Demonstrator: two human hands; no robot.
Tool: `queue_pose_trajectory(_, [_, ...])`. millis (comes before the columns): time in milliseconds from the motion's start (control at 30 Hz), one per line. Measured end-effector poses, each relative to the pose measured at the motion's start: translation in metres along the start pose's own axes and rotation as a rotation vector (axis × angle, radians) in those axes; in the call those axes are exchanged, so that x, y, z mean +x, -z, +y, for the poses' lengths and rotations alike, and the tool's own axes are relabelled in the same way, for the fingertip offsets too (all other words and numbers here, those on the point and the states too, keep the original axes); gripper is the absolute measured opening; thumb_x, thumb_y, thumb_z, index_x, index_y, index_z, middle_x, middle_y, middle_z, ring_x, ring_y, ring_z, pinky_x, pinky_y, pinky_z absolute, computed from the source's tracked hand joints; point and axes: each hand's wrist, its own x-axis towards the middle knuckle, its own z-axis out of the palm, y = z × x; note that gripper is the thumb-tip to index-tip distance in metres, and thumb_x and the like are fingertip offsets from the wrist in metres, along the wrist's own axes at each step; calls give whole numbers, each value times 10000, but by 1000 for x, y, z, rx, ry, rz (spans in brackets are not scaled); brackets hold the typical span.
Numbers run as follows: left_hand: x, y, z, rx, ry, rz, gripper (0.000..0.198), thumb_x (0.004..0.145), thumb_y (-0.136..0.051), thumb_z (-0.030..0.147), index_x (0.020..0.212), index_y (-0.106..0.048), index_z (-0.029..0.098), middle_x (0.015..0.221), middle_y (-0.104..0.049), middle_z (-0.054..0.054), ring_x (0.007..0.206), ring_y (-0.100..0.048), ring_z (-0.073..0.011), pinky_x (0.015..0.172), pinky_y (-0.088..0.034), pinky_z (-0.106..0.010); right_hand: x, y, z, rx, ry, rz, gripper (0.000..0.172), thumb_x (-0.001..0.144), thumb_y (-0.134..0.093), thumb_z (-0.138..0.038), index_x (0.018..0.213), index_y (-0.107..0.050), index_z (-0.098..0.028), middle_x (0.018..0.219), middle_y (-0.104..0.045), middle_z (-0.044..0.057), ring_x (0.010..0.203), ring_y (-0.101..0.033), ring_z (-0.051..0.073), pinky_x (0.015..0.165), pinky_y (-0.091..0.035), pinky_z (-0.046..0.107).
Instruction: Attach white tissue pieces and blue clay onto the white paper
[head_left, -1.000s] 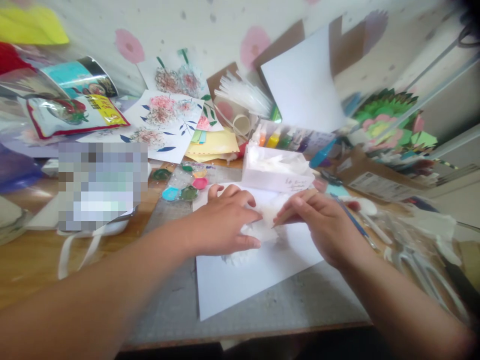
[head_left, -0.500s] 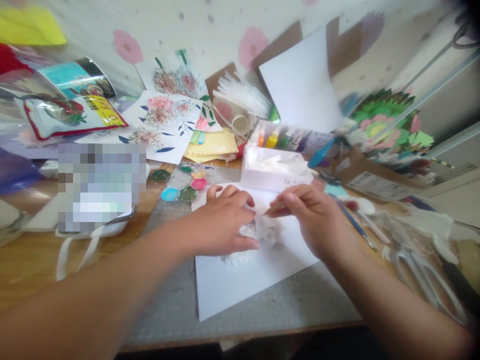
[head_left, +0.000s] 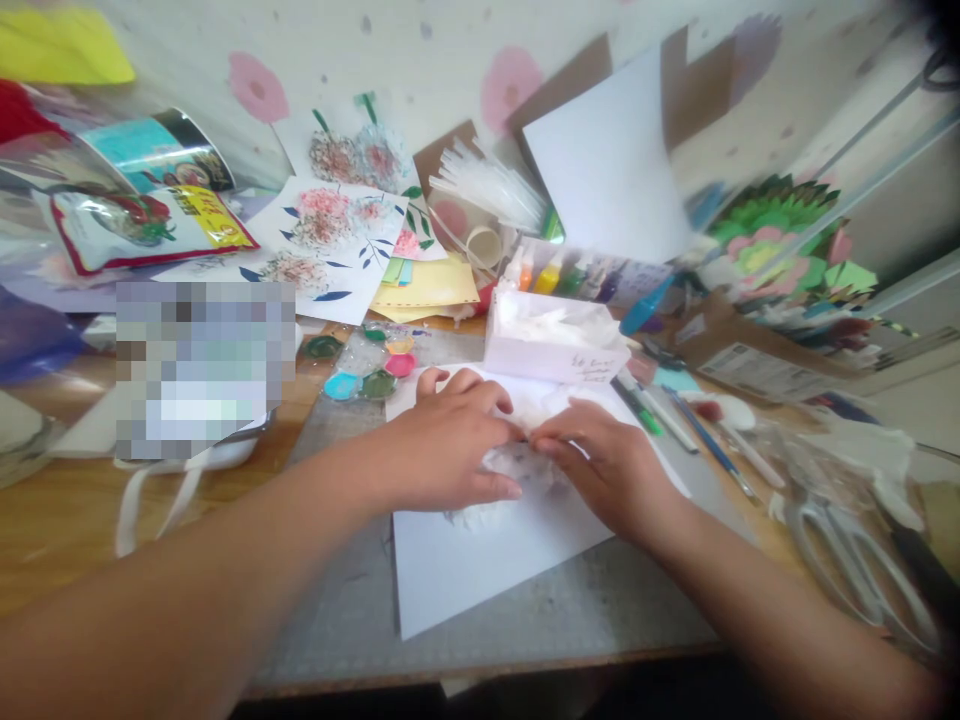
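A sheet of white paper [head_left: 450, 580] lies on a grey cutting mat [head_left: 330, 600]. Crumpled white, tissue-like material [head_left: 525, 462] sits on the sheet, partly covered by my hands. My left hand [head_left: 454, 440] rests over it with fingers bent but apart, thumb low and index finger toward the right. Close to that index fingertip, my right hand [head_left: 600, 465] is closed in a pinch above the white material. What its fingertips hold is hidden. A white box [head_left: 525, 350] with white tissue inside stands just behind the hands.
Paint pots [head_left: 375, 385] stand left of the paper. Pens [head_left: 641, 405], a paintbrush [head_left: 709, 440] and large scissors [head_left: 847, 560] lie at right. Paint bottles [head_left: 550, 275] line up behind the box. Flower pictures [head_left: 322, 240] lean at the back; a pixelated device [head_left: 202, 375] stands left.
My right hand has moved left and slightly down, its fingertips now near my left index finger. Pens to its right have come into view. My left hand stays nearly in place.
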Motion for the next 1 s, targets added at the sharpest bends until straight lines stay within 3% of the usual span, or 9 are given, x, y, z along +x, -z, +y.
queue_pose_trajectory(133, [-1, 0, 1, 1, 10, -10, 388, 789, -555, 569, 1106, -619, 356, 1259, -479, -29, 1189, -318, -288, 997, -139, -542, -2, 0, 5, -9, 25, 33, 168, 898, -528, -235, 783, -647, -203, 780, -709, 45, 762, -646, 200, 734, -471, 362])
queue_pose_trajectory(233, [-1, 1, 1, 6, 11, 8, 383, 781, -573, 552, 1099, -624, 345, 1246, -486, -33, 1184, -323, -293, 998, -143, -533, -4, 5, 9, 101, -120, 34, 168, 887, -552, -282, 783, -673, -231, 816, -716, 35, 793, -653, 197, 740, -485, 347])
queue_pose_trajectory(333, [-1, 1, 1, 18, 7, 11, 396, 775, -578, 554, 1111, -618, 349, 1239, -490, -42, 1180, -327, -294, 980, -170, -525, -4, 10, 9, 243, -260, 138, 195, 898, -536, -298, 782, -686, -249, 835, -717, 21, 852, -656, 190, 776, -493, 337])
queue_pose_trajectory(400, [-1, 1, 1, 22, 6, 9, 399, 776, -577, 553, 1123, -611, 360, 1240, -490, -42, 1182, -326, -292, 975, -174, -524, -4, 10, 7, 315, -278, 188, 195, 903, -531, -301, 797, -686, -252, 841, -716, 15, 883, -652, 186, 807, -488, 334])
queue_pose_trajectory(633, [-1, 1, 1, 0, 12, 7, 390, 781, -562, 565, 1097, -620, 343, 1235, -486, -36, 1175, -324, -290, 993, -159, -517, -1, 4, 7, 330, -268, -4, 209, 896, -537, -330, 786, -687, -234, 867, -706, 22, 875, -636, 182, 799, -465, 318])
queue_pose_trajectory(867, [-1, 1, 2, 15, 12, 21, 341, 769, -591, 542, 1049, -633, 352, 1227, -492, -29, 1168, -340, -297, 976, -187, -514, -5, 10, 13, 362, -327, -59, 241, 898, -526, -379, 791, -683, -230, 854, -709, 30, 917, -633, 199, 819, -470, 336])
queue_pose_trajectory(933, [-1, 1, 1, 10, 12, 22, 346, 768, -593, 536, 1065, -631, 365, 1232, -489, -24, 1172, -343, -304, 968, -208, -499, -5, 17, 12, 388, -332, -13, 239, 897, -527, -379, 791, -683, -232, 850, -712, 36, 916, -638, 206, 825, -482, 353])
queue_pose_trajectory(1000, [0, 1, 1, 6, 20, 29, 363, 761, -602, 529, 1089, -626, 375, 1236, -490, -21, 1179, -345, -312, 965, -221, -487, -4, 29, 13, 420, -317, 120, 223, 897, -532, -368, 784, -677, -243, 841, -711, 31, 898, -645, 207, 838, -490, 376])
